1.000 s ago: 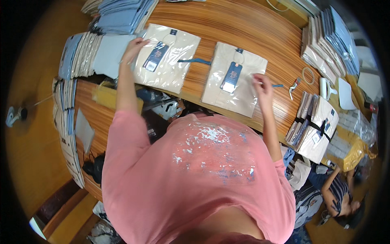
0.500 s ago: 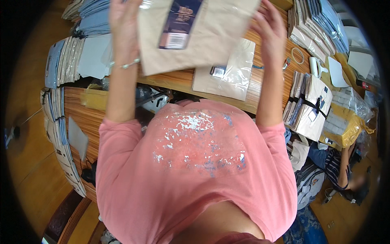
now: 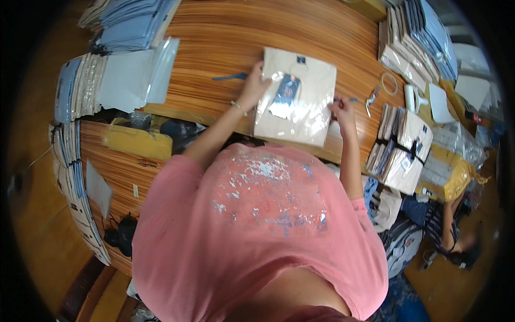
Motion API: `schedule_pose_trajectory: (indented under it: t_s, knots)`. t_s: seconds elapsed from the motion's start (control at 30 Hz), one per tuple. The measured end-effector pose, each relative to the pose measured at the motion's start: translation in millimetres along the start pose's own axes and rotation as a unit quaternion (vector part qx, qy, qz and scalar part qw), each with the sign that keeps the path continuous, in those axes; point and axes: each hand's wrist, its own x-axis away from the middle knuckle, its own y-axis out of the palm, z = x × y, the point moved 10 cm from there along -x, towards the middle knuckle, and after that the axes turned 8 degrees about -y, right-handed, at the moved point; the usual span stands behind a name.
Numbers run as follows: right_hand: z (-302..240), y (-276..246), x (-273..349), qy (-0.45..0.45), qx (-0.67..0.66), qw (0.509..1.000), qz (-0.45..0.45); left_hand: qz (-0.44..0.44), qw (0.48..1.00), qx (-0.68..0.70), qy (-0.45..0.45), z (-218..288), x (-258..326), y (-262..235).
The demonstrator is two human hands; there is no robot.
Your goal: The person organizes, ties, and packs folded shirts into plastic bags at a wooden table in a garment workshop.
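Observation:
A beige folded garment in a clear plastic bag, with a dark blue label, lies on the wood-grain table near its front edge. My left hand grips its left edge, thumb on top. At the right edge, my right hand has its fingers closed on the bag's side. A blue strip sticks out to the left of the garment, and a short blue end shows on its right. Whatever lies beneath the bagged garment is hidden.
Stacks of bagged light-blue garments stand at the left. On the right are more bagged stacks, a tied bundle, a tape ring, a white handled tool and a yellow-taped parcel. Another person is low at the far right.
The bagged garment, held up close before, has come down onto the table where another bagged one lay. Both my hands have lowered with it and moved inward to its edges.

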Motion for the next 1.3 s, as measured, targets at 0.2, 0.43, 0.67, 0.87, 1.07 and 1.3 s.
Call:
schedule_pose_trajectory:
  t_s: [0.2, 0.43, 0.67, 0.87, 1.07, 1.3]
  knots:
    - [-89.4, -10.9, 9.5, -0.178, 0.266, 0.942, 0.101, 0.225, 0.96, -0.159, 0.043, 78.4, -3.6, -113.4]
    - [-225.0, 267.1, -69.7, -0.353, 0.236, 0.89, -0.164, 0.492, 0.832, -0.009, 0.256, 244.3, -28.3, -443.6]
    - [-150.3, 419.6, -166.4, -0.363, 0.537, 0.762, -0.012, 0.526, 0.828, 0.18, 0.071, 138.6, -204.6, -714.7]
    - [-159.2, 406.4, -170.5, -0.313, 0.546, 0.777, -0.012, 0.342, 0.878, 0.336, 0.017, 149.9, -319.7, -707.7]
    - [-165.6, 416.5, -169.4, -0.314, 0.54, 0.78, -0.033, 0.325, 0.818, 0.47, 0.063, 145.0, -351.5, -758.5]
    - [-164.2, 411.7, -172.3, -0.296, 0.54, 0.787, -0.041, 0.313, 0.836, 0.451, -0.008, 147.9, -347.6, -736.4]
